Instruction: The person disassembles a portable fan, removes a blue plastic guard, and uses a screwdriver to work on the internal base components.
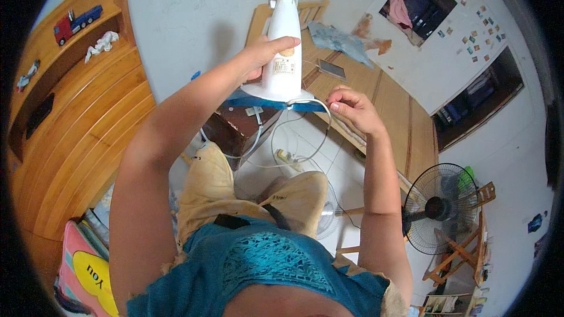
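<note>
A white upright appliance [284, 73], like a table fan seen from behind, stands on a flat base. It has a tapering stem and a vented housing at the top, cut off by the picture's edge. My left hand [264, 58] is closed round the stem, thumb across a round tan spot above a label. A pale power cord [326, 132] leaves the base and hangs in a loop above my knees. My right hand [355, 108] is just right of the base, fingers loosely bent and apart. Its fingertips are close to the cord; whether they touch it is unclear.
A wooden mat-covered bed [399, 117] with a phone [332, 69] and blue cloth [338, 41] extends right. A black floor fan [437, 208] stands at lower right. A wooden headboard [88, 135] with a toy truck [76, 23] rises at left. A dark brown box [235, 129] lies below the base.
</note>
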Motion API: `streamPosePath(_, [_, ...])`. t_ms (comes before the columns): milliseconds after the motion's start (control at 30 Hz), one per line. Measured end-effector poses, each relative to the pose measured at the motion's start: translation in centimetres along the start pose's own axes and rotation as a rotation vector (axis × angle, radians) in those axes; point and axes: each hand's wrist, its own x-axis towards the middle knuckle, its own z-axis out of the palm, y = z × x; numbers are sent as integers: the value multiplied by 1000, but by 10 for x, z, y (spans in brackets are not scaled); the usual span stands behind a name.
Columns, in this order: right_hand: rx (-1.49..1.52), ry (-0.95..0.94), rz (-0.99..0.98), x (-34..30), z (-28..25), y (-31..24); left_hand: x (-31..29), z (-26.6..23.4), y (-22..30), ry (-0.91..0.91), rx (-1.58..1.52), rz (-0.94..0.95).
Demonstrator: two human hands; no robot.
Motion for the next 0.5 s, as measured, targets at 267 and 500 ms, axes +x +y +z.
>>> streamPosePath(267, [-79,350,-60,-11,17,-30,9,8,21,35,-36,68])
streamPosePath(500, [-524,674,-441,8,30,-57,18,1,40,77,-203,69])
